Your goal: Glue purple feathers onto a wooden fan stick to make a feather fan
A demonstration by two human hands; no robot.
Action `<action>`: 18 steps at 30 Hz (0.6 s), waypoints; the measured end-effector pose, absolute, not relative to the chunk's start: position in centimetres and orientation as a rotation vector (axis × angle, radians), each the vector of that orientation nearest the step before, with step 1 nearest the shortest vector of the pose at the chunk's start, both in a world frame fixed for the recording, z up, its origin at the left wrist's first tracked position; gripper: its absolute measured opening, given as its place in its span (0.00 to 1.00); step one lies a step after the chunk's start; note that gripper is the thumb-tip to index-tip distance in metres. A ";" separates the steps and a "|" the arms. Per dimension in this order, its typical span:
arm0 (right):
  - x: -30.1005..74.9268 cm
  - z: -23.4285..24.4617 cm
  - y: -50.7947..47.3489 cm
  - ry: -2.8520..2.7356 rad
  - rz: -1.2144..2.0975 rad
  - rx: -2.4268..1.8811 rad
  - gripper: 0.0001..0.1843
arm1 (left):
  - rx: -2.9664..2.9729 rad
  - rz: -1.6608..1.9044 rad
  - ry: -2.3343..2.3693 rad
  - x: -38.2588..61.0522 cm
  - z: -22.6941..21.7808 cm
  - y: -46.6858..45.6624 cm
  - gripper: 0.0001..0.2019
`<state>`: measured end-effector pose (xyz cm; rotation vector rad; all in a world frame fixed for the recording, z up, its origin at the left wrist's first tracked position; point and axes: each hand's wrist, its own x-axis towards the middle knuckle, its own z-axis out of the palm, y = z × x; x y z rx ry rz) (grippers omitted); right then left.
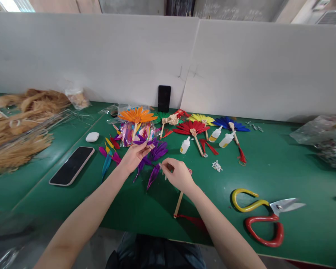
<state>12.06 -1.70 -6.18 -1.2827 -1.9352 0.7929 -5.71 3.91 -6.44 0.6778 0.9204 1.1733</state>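
My right hand pinches a purple feather near its base, with the feather pointing down and to the left. My left hand is closed in a pinch above a pile of purple feathers. What sits between its fingertips, if anything, is too small to name. Beneath my right hand and wrist lies a wooden stick handle with a red tassel; my hand hides much of its upper end.
Behind my hands lie finished-looking feather fans, among them orange, red and blue. Glue bottles and white beads are nearby. Large scissors lie right; a phone and tan fibres left.
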 end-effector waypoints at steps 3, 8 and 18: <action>12.2 -6.7 -1.4 -1.829 0.881 -1.320 0.10 | 0.695 1.128 0.910 -5.5 -6.1 3.6 0.04; 12.5 -7.3 -0.8 -1.684 1.087 -1.299 0.08 | 0.698 1.070 0.865 -4.6 -6.2 2.9 0.03; 12.4 -6.7 -1.1 -1.796 1.073 -1.264 0.07 | 0.752 1.029 0.865 -4.9 -6.6 3.0 0.07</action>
